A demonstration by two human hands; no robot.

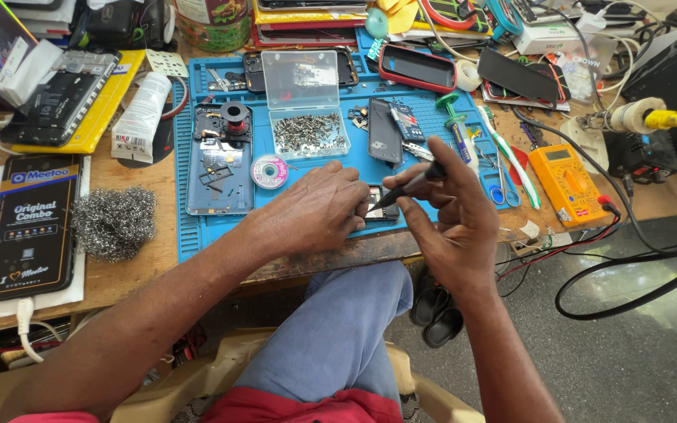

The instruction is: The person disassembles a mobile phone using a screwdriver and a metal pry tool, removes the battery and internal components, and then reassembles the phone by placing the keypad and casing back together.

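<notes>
the left hand [319, 207] lies palm down on the blue silicone work mat [197, 235], fingers curled loosely over a small dark phone part [381, 205] at the mat's near edge, pinning it flat rather than gripping it. the right hand [444, 207] is closed in a pen grip around a slim black hand tool [409, 186], its tip angled down onto the part just beside the left fingertips. the part looks thin, light and stiff, likely brittle with fine detail on its face, so it is best held by its edges or pressed flat as here; how much of it the left hand covers cannot be told. the mat is rubbery, with ribbed channels along its sides, and should keep small pieces from sliding. on it sit an open phone chassis [219, 160] with bare metal frame and loose bits, a spool of solder wire [269, 171], and a clear hard plastic box [307, 117] full of tiny shiny screws, lid propped up. a dark phone back [385, 129] lies near the middle. off the mat, a wad of steel wool [113, 222] rests on the worn wooden bench, and an orange multimeter [567, 174] sits to the right near scissors [497, 184] and a green-handled screwdriver [454, 117].
</notes>
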